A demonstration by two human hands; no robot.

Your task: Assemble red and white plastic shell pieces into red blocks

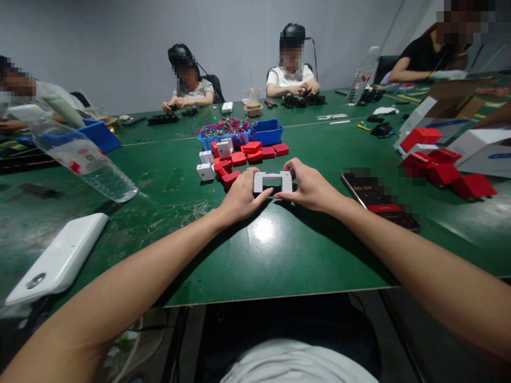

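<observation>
Between my two hands is a white plastic housing (287,182) with a rectangular gap in its middle, held low over the green table (263,266). My left hand (240,198) grips its left end, fingers behind and thumb along the lower front. At the other end, the thumb and fingers of my right hand (309,186) pinch it. Just beyond my left hand lie several red plastic boxes (238,158) and several white ones (205,172). Behind these, a blue bin (205,142) holds a tangle of coloured wires (227,126).
A phone (377,202) showing a timer lies right of my right hand. More red boxes (443,167) sit by an open carton (489,151). On the left are a plastic bottle (96,167) and a white power bank (59,260). Several people work around the table.
</observation>
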